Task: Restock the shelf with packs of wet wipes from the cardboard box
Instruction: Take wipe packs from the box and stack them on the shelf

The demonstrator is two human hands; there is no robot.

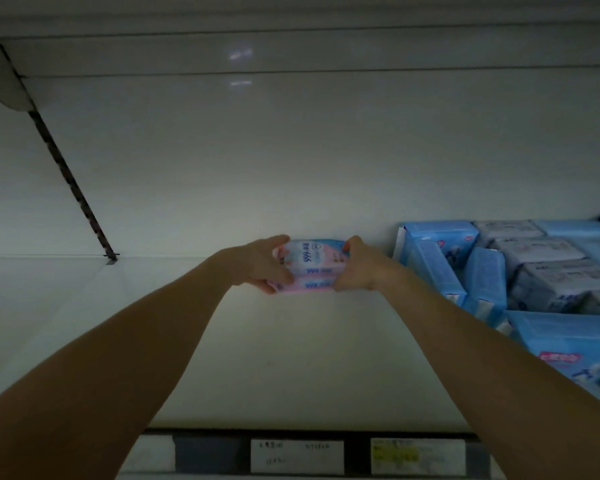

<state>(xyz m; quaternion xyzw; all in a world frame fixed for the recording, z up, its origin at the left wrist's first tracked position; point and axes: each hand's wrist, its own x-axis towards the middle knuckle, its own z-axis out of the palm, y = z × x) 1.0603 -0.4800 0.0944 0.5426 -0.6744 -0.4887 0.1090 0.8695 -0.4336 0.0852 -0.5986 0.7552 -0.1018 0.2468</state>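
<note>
Two stacked wet-wipe packs (309, 268) at frame centre; I see left hand (257, 263) and right hand (359, 268) fingers clamping their ends above the shelf (291, 358).

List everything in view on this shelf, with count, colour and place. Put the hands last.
Wet wipe packs: at least two, pink and pale blue, stacked, held at the back of the shelf, centre.
Blue packs: several, light blue, right side, some leaning or toppled.
Grey-white packs: several, right side, behind the blue ones.
Shelf: one, white, mostly bare in the left and middle.
Price labels: two, one white, one yellowish, on the front rail.
Slotted upright: one, dark, back left.
Left hand: one, grip on the stack's left end.
Right hand: one, grip on the stack's right end.
</note>
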